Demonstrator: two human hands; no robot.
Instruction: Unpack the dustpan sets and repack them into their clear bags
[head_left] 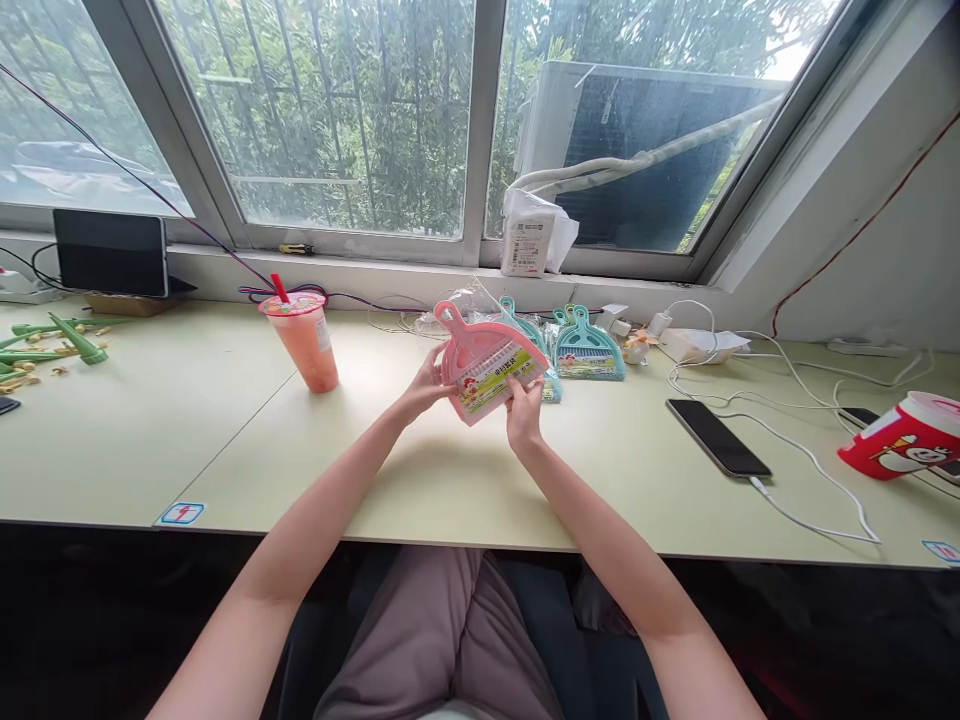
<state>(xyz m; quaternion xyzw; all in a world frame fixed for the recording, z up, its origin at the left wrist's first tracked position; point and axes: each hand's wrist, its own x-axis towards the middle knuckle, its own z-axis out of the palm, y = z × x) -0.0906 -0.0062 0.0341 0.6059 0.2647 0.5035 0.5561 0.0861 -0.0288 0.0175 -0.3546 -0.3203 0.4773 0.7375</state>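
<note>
Seemingly office: long desk (622, 470), tablet (111, 253), cabled phone (718, 438).

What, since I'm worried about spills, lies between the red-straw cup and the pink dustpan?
In the head view, the left hand, holding the pink dustpan, then pale tabletop reaching to the cup; thin cables run farther back.

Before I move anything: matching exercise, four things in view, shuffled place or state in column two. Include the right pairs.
Column one
1. Pink dustpan
2. Tablet
3. Clear drink cup
4. Red printed cup

Column two
A. At the far right of the desk
B. Has a red straw in it
C. Propped up at far left, dark
D. Held by the left hand and right hand

Pairs: 1-D, 2-C, 3-B, 4-A
</note>
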